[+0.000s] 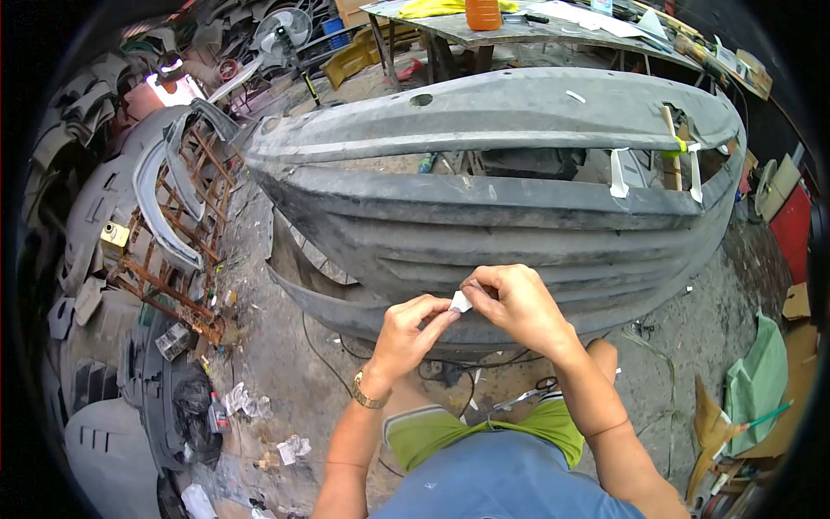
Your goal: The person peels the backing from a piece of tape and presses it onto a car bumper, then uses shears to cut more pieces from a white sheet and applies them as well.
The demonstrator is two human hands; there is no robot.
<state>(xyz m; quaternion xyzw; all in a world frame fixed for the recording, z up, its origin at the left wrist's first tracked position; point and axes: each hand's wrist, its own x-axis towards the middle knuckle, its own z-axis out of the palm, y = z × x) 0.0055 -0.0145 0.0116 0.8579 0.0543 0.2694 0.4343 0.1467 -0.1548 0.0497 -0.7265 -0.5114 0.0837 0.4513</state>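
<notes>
A small white piece (461,302), perhaps tape or paper, is pinched between the thumb and fingers of my left hand (411,329). My right hand (512,298) is closed too, its fingertips on the piece's upper edge. Just beyond both hands stands a large scuffed grey-black car bumper (519,216) with long openings. White strips (619,173) cross the opening at its right side, where a wooden stick (671,130) with a yellow-green wrap also shows. Scissors (546,383) with dark handles lie by my right leg, below the hands.
A work table (553,35) with an orange container (482,14) stands behind the bumper. To the left are a rusty metal frame (169,298), stacked car panels (112,450) and a fan (284,30). A broom (711,424) and green sheet (757,381) lie right. Dark cables (320,355) cross the floor.
</notes>
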